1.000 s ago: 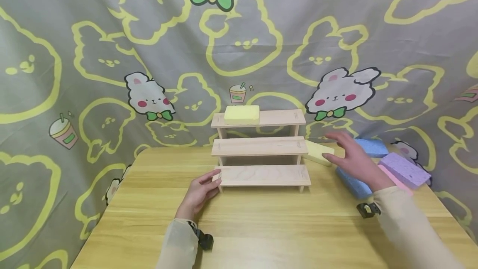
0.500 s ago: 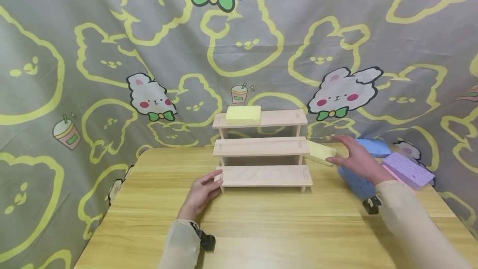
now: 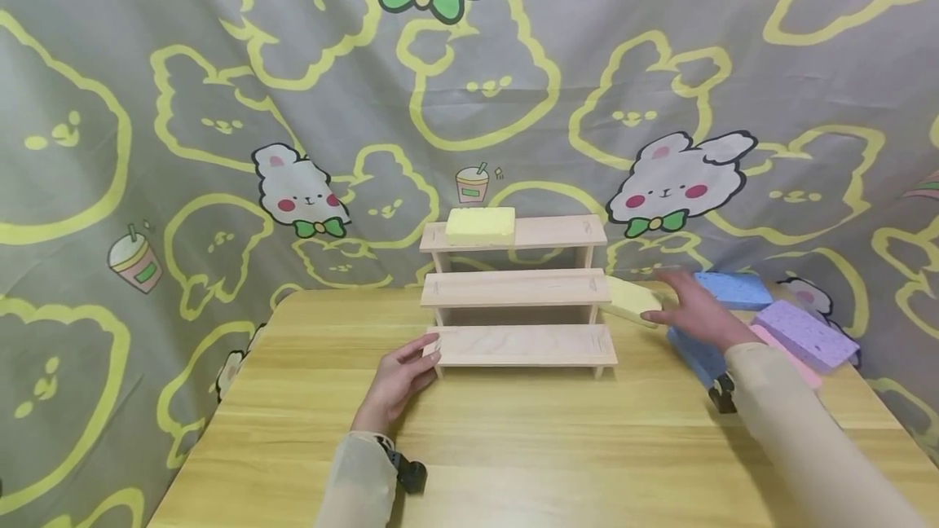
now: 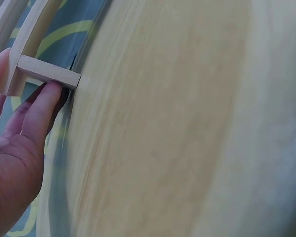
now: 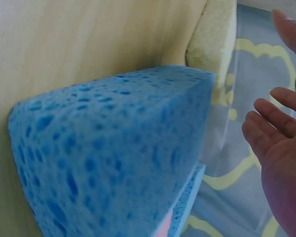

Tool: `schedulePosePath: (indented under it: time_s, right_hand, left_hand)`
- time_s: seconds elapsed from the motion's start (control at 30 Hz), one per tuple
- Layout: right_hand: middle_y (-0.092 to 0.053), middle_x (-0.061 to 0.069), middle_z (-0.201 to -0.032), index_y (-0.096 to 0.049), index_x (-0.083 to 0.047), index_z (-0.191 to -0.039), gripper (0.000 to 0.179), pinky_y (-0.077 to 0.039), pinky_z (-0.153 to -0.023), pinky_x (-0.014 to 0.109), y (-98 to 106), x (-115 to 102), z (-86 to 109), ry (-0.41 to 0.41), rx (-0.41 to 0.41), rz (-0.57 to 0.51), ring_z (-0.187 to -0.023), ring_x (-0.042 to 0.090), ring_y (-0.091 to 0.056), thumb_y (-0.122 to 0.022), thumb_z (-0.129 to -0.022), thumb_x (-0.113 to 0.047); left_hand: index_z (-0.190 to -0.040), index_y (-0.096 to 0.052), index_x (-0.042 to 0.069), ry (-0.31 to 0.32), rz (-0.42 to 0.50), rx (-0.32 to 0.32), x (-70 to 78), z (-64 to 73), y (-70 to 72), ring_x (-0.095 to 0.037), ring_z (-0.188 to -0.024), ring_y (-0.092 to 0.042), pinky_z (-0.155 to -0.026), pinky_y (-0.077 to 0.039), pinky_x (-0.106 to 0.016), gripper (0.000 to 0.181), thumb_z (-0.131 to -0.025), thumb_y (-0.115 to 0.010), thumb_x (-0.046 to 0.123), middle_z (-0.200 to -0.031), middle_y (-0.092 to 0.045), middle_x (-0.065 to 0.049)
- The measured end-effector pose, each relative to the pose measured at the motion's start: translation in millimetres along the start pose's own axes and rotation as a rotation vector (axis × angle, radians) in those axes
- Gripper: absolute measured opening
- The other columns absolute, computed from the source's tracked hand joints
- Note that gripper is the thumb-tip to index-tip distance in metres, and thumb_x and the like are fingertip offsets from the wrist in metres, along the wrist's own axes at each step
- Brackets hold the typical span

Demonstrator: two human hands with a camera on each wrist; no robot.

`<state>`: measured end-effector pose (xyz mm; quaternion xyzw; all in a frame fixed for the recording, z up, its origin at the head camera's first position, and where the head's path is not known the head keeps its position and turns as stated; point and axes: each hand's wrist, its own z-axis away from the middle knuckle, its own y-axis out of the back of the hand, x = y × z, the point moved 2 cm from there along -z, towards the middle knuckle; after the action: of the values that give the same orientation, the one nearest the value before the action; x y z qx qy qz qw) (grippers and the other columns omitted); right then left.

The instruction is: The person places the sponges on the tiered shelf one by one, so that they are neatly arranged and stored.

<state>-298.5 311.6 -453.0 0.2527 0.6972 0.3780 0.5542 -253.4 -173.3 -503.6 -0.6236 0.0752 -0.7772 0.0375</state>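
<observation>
A three-tier wooden step shelf point(image 3: 513, 344) stands on the table, and a yellow sponge point(image 3: 480, 226) lies on its top tier. My left hand point(image 3: 396, 377) grips the bottom tier's left end. Seen from the left wrist, a finger of that hand point(image 4: 19, 148) lies along the shelf leg point(image 4: 49, 72). To the right of the shelf rests a second yellow sponge point(image 3: 632, 301). My right hand point(image 3: 693, 312) reaches over its right end, thumb and fingers spread apart; the right wrist view shows the hand point(image 5: 286, 153) with nothing in its grasp.
Under my right wrist lies a blue sponge point(image 3: 693, 353), large in the right wrist view. Another blue sponge point(image 3: 734, 290) sits at the back, with a purple sponge point(image 3: 807, 335) overlapping a pink sponge point(image 3: 795, 361) nearby. A patterned cloth point(image 3: 484, 104) hangs behind the table point(image 3: 513, 446).
My right hand has lowered and moved slightly left, closer to the second yellow sponge. The left hand keeps its hold on the shelf.
</observation>
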Motion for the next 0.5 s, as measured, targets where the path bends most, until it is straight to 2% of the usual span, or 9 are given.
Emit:
schedulePosePath:
  time_s: [0.23,0.5]
  right_hand:
    - [-0.032,0.043,-0.139,-0.036,0.02,-0.137,0.083,-0.023,-0.105,0.069,-10,10,-8.9,0.02,-0.018,0.031,-0.128,0.058,-0.027,-0.078,-0.084,-0.027]
    - [-0.035,0.045,-0.134,-0.04,0.022,-0.132,0.081,-0.027,-0.103,0.069,-15,21,-17.4,0.025,-0.04,0.095,-0.124,0.059,-0.031,-0.079,-0.082,-0.029]
  left_hand:
    - [-0.133,-0.06,0.001,0.012,0.001,0.009,-2.2,0.9,0.5,-0.033,-0.125,-0.05,-0.095,-0.049,-0.04,0.047,-0.088,-0.074,0.006,-0.155,-0.029,-0.021]
    - [-0.133,-0.061,0.002,0.016,0.001,0.011,-0.4,-0.6,-1.1,-0.032,-0.126,-0.05,-0.096,-0.049,-0.041,0.047,-0.088,-0.074,0.006,-0.156,-0.029,-0.019]
